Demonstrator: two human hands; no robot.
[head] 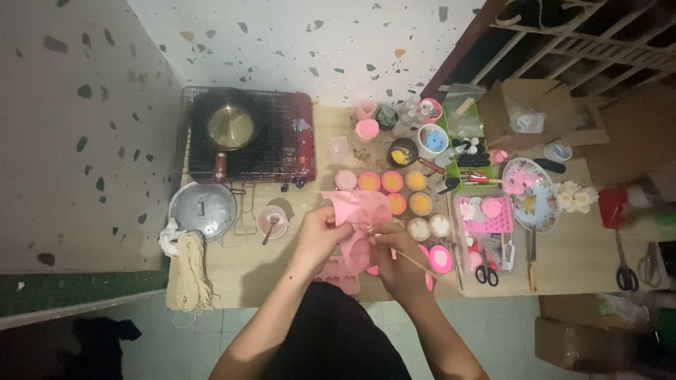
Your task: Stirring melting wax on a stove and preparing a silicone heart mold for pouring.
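**Pink silicone mould held up in both hands over a crowded worktable**

A pink silicone mould (pixel 355 211) is held above the near middle of the wooden table (pixel 296 281), bent and lifted at its upper part, while its lower part hangs down toward the table edge. The left hand (pixel 318 236) is closed on the mould's left side, with the fingers curled and the thumb pressed against the pink sheet. The right hand (pixel 398 257) is closed at the mould's right side; its fingers are drawn together, and a thin wooden stick (pixel 415 262) is pinched in them, slanting off to the right.

Just behind the mould, small round cups (pixel 405 191) filled with orange and cream-coloured matter are set in rows. A pink bowl with a spoon (pixel 272 221) is seen to the left of the hands, near a metal pot lid (pixel 201 209) and a bundle of pale string (pixel 191 271). A dark pan (pixel 227 127) is placed on a red tabletop stove (pixel 299 141) at the far left. To the right, a clear box of pink items (pixel 484 222), black-handled scissors (pixel 486 273), a flowered plate (pixel 539 200) and a green tray of bottles (pixel 465 151) are laid out.
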